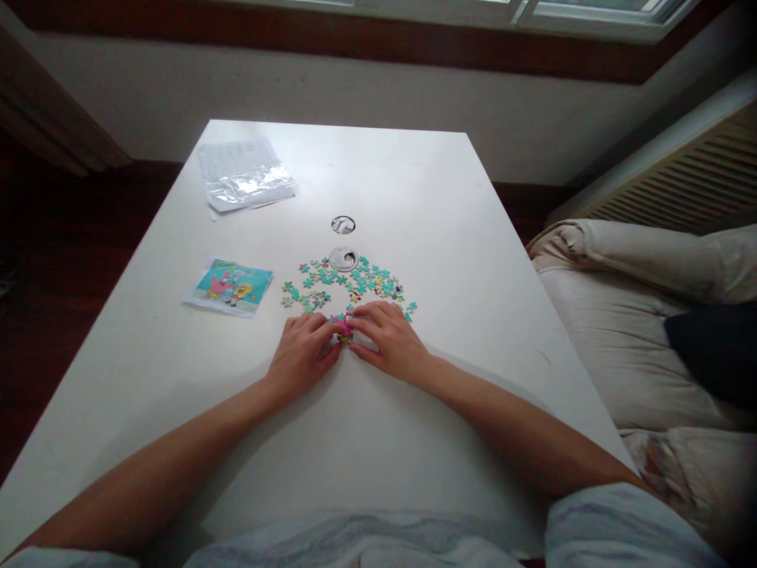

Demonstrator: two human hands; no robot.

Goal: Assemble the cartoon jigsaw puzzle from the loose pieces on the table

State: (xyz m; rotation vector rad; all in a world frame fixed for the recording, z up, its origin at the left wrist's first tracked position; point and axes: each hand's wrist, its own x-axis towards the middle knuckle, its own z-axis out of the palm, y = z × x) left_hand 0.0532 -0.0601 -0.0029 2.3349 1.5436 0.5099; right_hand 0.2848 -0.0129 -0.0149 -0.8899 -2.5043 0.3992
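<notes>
White tabletop spreads under my forearms, and near its middle my left hand and right hand grasp the pink pieces between curled fingers, how firmly I can't tell. Uneven pressure from either side could buckle or part them, and a stray knuckle could scatter the green pieces just beyond, perhaps tipping one into the round fitting's opening.

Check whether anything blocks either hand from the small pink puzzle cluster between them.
Nothing visible stands in the way: the left hand and the right hand both have fingers right at the pink cluster. The loose pieces lie mostly beyond it, and the picture card is off to the left.
</notes>
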